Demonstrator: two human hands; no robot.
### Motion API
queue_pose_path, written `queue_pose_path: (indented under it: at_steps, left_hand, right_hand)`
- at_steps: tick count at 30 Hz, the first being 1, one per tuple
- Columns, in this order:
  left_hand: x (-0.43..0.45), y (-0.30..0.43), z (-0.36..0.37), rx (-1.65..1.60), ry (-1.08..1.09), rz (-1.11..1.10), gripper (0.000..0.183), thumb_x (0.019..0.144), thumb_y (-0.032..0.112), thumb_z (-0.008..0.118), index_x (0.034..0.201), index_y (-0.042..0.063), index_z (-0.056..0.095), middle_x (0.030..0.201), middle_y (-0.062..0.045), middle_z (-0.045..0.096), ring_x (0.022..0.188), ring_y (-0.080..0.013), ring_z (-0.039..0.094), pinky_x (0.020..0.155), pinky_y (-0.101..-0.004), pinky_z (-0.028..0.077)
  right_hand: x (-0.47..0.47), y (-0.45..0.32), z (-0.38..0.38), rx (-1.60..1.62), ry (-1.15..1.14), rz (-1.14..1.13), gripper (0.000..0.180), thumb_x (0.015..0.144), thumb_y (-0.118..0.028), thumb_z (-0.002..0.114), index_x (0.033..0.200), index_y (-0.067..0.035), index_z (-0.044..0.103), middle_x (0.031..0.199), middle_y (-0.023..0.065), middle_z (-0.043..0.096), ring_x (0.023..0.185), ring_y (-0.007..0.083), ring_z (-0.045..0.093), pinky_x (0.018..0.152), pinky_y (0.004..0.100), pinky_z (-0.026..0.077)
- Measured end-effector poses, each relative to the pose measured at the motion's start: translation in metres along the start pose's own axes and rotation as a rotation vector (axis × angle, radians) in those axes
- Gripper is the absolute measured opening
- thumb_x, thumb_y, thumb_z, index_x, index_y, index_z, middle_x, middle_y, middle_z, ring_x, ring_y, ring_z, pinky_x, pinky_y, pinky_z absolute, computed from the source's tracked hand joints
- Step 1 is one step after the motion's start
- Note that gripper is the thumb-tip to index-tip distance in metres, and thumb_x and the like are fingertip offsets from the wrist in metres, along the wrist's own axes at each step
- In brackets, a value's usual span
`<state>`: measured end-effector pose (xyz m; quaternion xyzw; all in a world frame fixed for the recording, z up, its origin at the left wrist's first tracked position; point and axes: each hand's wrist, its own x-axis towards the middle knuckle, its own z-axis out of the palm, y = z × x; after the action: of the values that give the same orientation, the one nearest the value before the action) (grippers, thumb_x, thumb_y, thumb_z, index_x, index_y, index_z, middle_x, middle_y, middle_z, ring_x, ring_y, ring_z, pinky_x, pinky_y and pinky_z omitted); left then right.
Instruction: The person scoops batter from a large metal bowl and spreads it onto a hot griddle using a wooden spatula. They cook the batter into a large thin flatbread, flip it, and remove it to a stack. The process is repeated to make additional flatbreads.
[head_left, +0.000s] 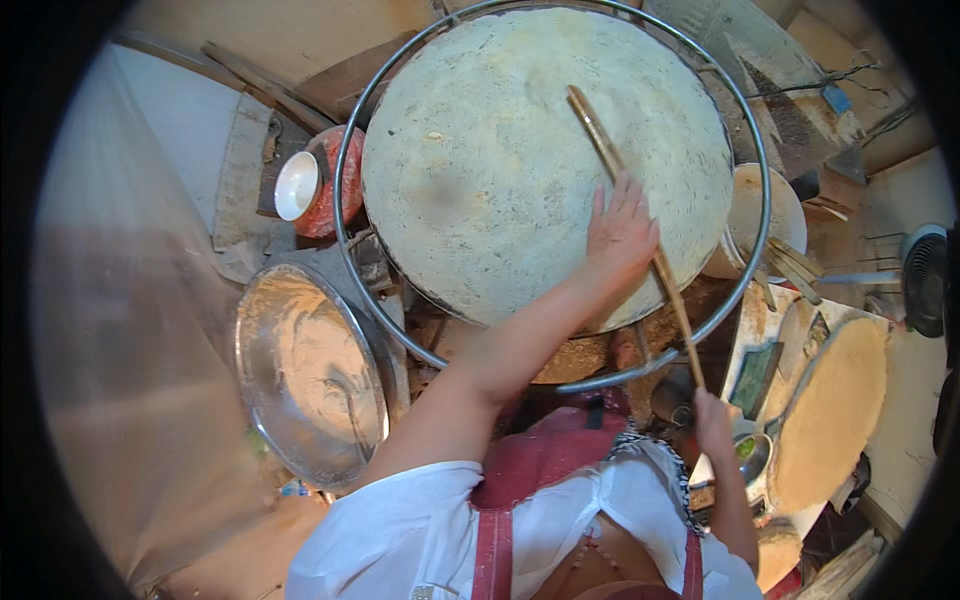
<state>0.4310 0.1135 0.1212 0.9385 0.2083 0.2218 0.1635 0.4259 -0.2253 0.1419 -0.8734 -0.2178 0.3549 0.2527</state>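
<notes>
Before me is a large round griddle, its top covered by a wide, pale, speckled sheet of batter or dough. A long, flat wooden stick lies slantwise across the right half of the sheet. My left hand lies palm down over the middle of the stick, fingers stretched out; whether it grips the wood is hidden. Nearer my body, beyond the griddle's edge, my right hand is closed around the stick's near end. A tubular metal ring encircles the griddle, and the stick crosses over its front right part.
Left of the griddle stands a large metal basin holding a pale mass. A white bowl rests against a red bag. On the right are a white bucket, a round tan flatbread and a small metal bowl. Plastic sheeting hangs far left.
</notes>
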Motion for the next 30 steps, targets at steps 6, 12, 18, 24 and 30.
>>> queue_pose_path:
  at_steps: [6,12,18,24,30]
  left_hand:
    - [-0.084,-0.025,-0.061,0.035,-0.002,0.074,0.043,0.088,0.026,0.050,0.119,-0.004,0.054,0.133,-0.017,0.048,0.134,-0.0308,0.033,0.108,-0.0564,0.022]
    - [-0.185,-0.049,-0.121,0.081,-0.027,0.129,0.040,0.087,0.019,0.053,0.123,0.000,0.054,0.135,-0.015,0.048,0.133,-0.0301,0.036,0.108,-0.0562,0.021]
    - [-0.222,-0.009,-0.093,-0.242,-0.116,0.298,0.047,0.083,0.015,0.054,0.128,0.000,0.049,0.140,-0.014,0.044,0.136,-0.0296,0.032,0.113,-0.0477,0.015]
    - [-0.153,0.062,-0.032,-0.162,-0.121,0.339,0.050,0.092,0.033,0.047,0.127,-0.003,0.049,0.140,-0.015,0.042,0.138,-0.0276,0.028,0.109,-0.0535,0.021]
    - [-0.124,-0.005,-0.102,0.240,-0.431,0.132,0.053,0.096,0.036,0.038,0.132,-0.002,0.044,0.143,-0.017,0.038,0.140,-0.0275,0.023,0.109,-0.0593,0.016]
  right_hand:
    - [-0.077,-0.001,0.081,-0.102,-0.079,-0.112,0.010,0.072,-0.007,0.050,0.068,0.000,0.056,0.076,0.0249,0.057,0.074,0.0394,0.058,0.064,0.0494,0.045]
    - [-0.125,-0.004,0.120,-0.176,0.030,0.047,0.043,0.088,-0.042,0.053,0.082,0.000,0.058,0.076,0.0284,0.060,0.072,0.0438,0.060,0.066,0.0515,0.047]
    - [-0.182,0.086,0.165,-0.327,0.095,0.171,0.041,0.087,-0.041,0.056,0.082,0.000,0.058,0.072,0.0247,0.061,0.069,0.0427,0.060,0.063,0.0494,0.048]
    - [-0.164,0.045,0.125,-0.036,0.102,0.151,0.036,0.087,-0.035,0.056,0.083,0.001,0.059,0.072,0.0243,0.061,0.071,0.0423,0.060,0.065,0.0480,0.048]
    - [-0.127,0.002,0.111,0.190,-0.042,0.052,0.039,0.090,-0.035,0.052,0.081,0.003,0.056,0.068,0.0178,0.054,0.068,0.0326,0.053,0.063,0.0436,0.044]
